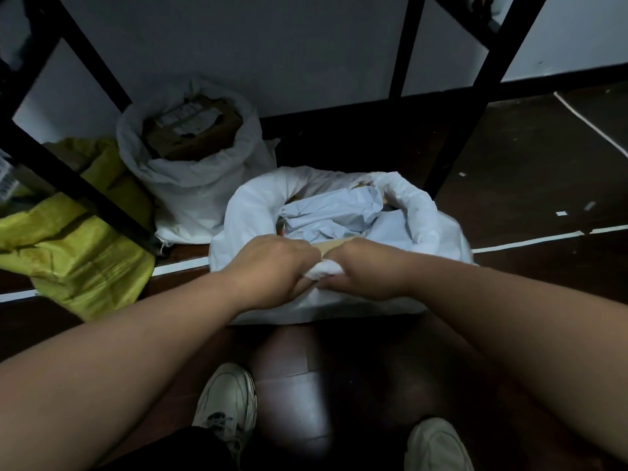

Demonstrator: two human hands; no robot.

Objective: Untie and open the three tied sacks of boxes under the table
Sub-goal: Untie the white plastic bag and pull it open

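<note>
Reference landmark: the near white sack [339, 300], standing on the floor directly ahead of the person's shoes, beside a black bench leg [475, 107].

Hand state: the left hand [272, 266] and the right hand [367, 270] meet at the near rim of this sack. The fingers of both hands are curled and grip a bunched fold of the white rim material between them.

Sack state: the mouth of the near white sack is open and rolled outward. Grey-white wrapped parcels [329, 212] and an edge of cardboard are visible inside.

Behind and left of this sack, a second white sack [190, 185] stands with its rim rolled down, exposing a labelled cardboard box [193, 130].

Further left lies a yellow sack [78, 253], partly behind a bench leg. Whether its mouth is tied or open cannot be determined.

Progress, as judged: two sacks appear opened, with the near one receiving final rim adjustment. The yellow sack probably remains.
</note>
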